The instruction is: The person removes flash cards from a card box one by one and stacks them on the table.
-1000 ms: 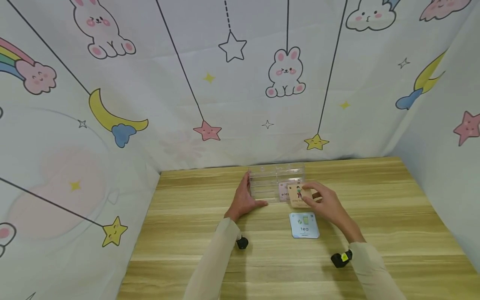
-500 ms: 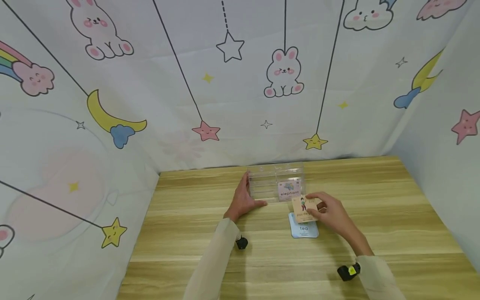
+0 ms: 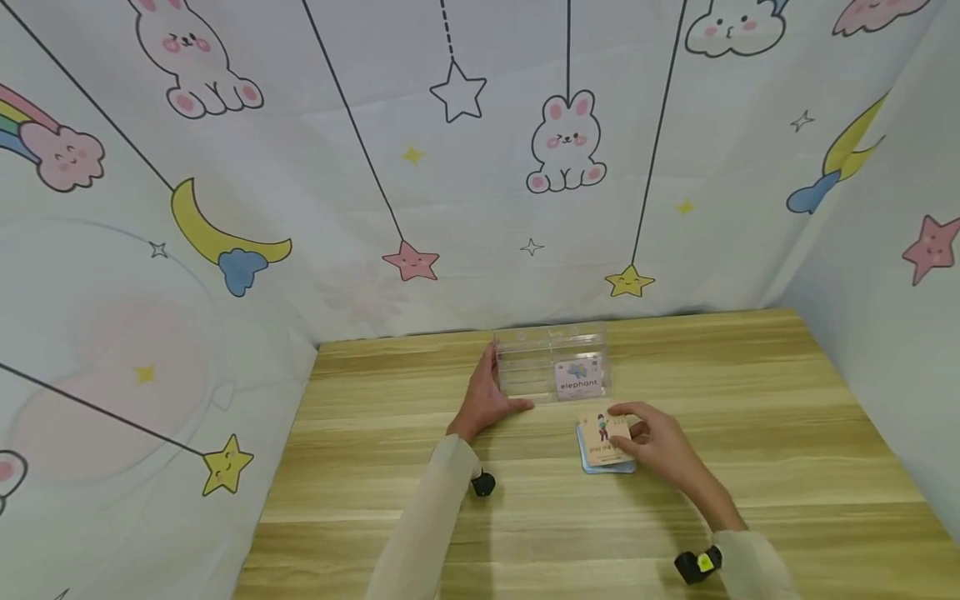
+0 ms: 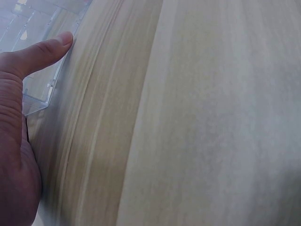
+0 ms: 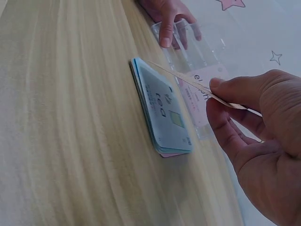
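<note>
In the head view my left hand holds a clear plastic box at its left end, the thumb lying along the front edge. A pink elephant card sits in the box's right compartment. My right hand pinches an orange picture card by its right edge, between thumb and fingers. That card is over a stack of light-blue-edged cards, hiding most of it. From the right wrist, the orange card looks tilted and raised above the stack, whose top card reads "tea".
All of this is on a wood-grain table. Behind it hangs a white cloth printed with rabbits, stars and moons, and cloth also closes off both sides. A black camera is worn on each wrist.
My right hand has drawn the orange card from in front of the box toward me, over the stack, uncovering the elephant card. My left hand stays on the box.
</note>
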The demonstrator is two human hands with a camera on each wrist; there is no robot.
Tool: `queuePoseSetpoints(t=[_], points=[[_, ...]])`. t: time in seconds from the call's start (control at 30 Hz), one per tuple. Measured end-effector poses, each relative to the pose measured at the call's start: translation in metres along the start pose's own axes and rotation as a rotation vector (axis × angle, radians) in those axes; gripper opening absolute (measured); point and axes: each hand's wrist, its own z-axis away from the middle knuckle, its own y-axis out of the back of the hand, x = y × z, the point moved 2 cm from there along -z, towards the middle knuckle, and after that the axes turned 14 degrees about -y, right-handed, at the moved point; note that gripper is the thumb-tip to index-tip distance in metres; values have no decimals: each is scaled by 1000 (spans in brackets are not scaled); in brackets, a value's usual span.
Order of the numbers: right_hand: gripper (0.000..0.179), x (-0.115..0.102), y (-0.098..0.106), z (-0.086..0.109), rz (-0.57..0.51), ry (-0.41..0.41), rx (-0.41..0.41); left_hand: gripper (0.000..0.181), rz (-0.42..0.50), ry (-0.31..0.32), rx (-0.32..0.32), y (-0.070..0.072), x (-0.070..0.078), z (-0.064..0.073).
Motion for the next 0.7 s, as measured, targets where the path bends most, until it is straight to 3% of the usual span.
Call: queuePoseSetpoints(t=[0.23, 0.43, 0.7], points=[[43, 8, -7, 1, -32, -47, -12, 137, 10, -5, -3, 0, 0, 0], [41, 10, -9, 3, 114, -44, 53, 138, 24, -19, 7, -1, -2, 0], [42, 11, -13, 2, 257, 37, 133, 138, 13, -27, 15, 0, -3, -1]])
